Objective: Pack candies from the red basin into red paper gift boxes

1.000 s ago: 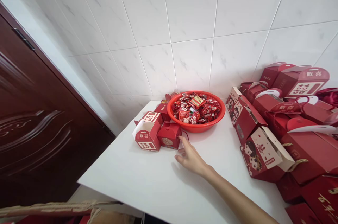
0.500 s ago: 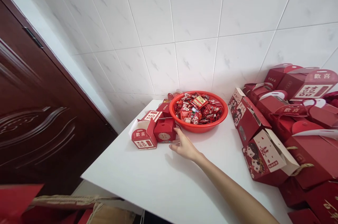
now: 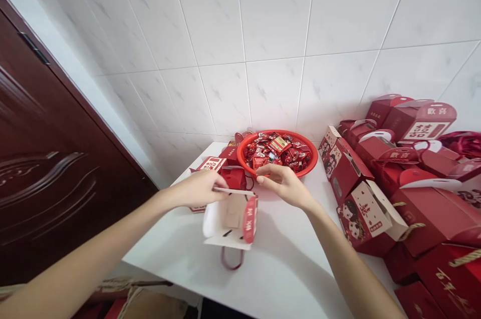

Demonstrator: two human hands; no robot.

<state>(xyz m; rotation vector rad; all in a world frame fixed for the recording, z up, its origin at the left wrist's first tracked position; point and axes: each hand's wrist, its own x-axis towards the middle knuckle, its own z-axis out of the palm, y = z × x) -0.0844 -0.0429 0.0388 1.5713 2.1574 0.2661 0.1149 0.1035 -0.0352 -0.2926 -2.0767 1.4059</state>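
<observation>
My left hand (image 3: 203, 190) pinches the far edge of an opened candy box (image 3: 233, 211), tilted so its pale inside faces me. A red flap with white characters stands on its right side, and a dark red ribbon loop (image 3: 233, 265) hangs from its near side. My right hand (image 3: 283, 185) hovers at the near rim of a red plastic basin (image 3: 313, 161), fingers apart and holding nothing. Red-wrapped candies (image 3: 280, 151) fill the basin. Behind my left hand are several red boxes, among them a small red box (image 3: 232, 178) partly hidden by it.
A large pile of red gift boxes (image 3: 432, 199) covers the right side of the white table (image 3: 285, 259). A tiled wall (image 3: 274, 93) stands behind, a dark red door (image 3: 56, 158) at left. Below the table edge is a cardboard carton (image 3: 154, 304).
My left hand has come into view with the opened box, now in front of the basin. My right hand has moved up and right, away from the small red box to the basin's rim.
</observation>
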